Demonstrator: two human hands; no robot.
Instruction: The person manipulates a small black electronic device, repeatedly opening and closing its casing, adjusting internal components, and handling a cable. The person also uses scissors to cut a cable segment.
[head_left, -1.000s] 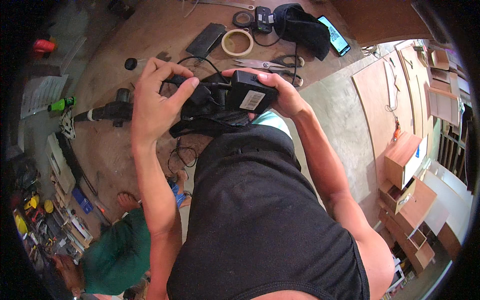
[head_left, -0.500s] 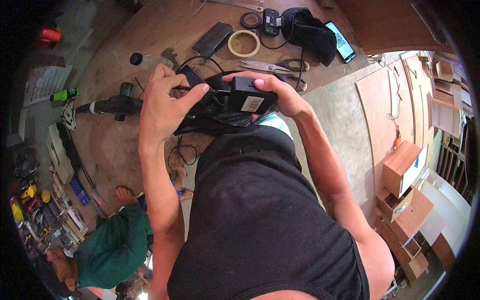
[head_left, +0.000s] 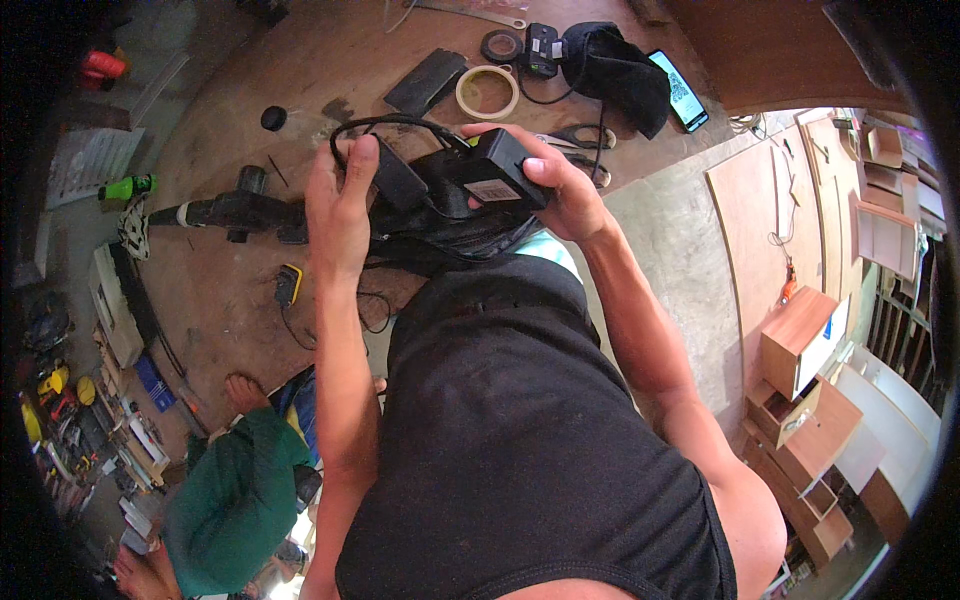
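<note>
Apparently, the left hand (head_left: pixel 338 218) pinches a small, rectangular black plastic box (head_left: pixel 402 174) beneath its thumb, while the right hand (head_left: pixel 568 196) grasps a larger, white-labelled black plastic box (head_left: pixel 502 160); both are held above the near edge of the broad brown table (head_left: pixel 330 65); a thin black cable (head_left: pixel 392 118) arches between the hands; the step looks like arranging boxes and cable; the next move likely calls for firm grips and cable slack.

Uneven light: pale grey concrete floor (head_left: pixel 665 215) bright at right, brown wooden desk (head_left: pixel 230 310) dimmer toward left. Black rectangular phone (head_left: pixel 680 92) with glowing white screen. Black boxy plastic device (head_left: pixel 503 162) mostly dark, pale label's print soft. Fisheye rim black, grainy; pale flat wooden board (head_left: pixel 745 215) bowed at right.
</note>
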